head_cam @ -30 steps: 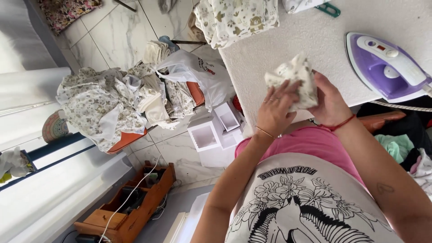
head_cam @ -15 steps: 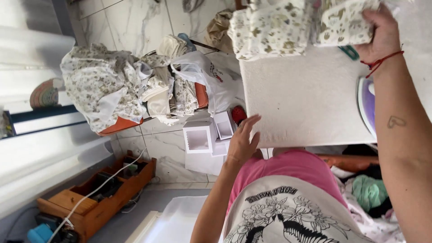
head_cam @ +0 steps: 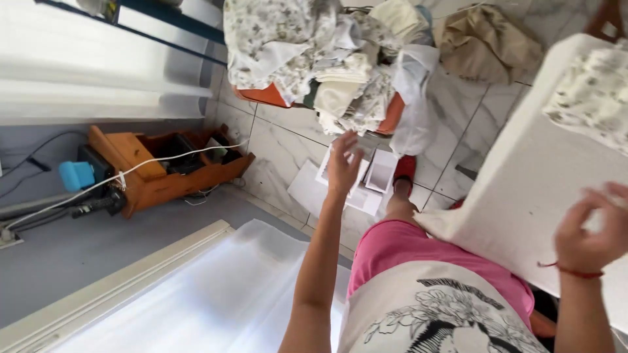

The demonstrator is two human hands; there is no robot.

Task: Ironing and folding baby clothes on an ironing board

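My left hand is stretched out over the tiled floor with fingers apart and nothing in it, pointing toward a heap of floral and cream cloths piled on an orange seat. My right hand rests with curled fingers on the white padded ironing surface; it holds nothing that I can see. A folded stack of floral fabric lies at the far end of that surface, apart from both hands.
White open boxes lie on the marble tiles beneath my left hand. A wooden tray of tools with a white cord sits at the left. A beige cloth lies on the floor at the top. A translucent plastic sheet is near me.
The view swung left and down. My right hand left the floral fabric on the stack and came back to the near edge. My left hand reached out toward the cloth heap.
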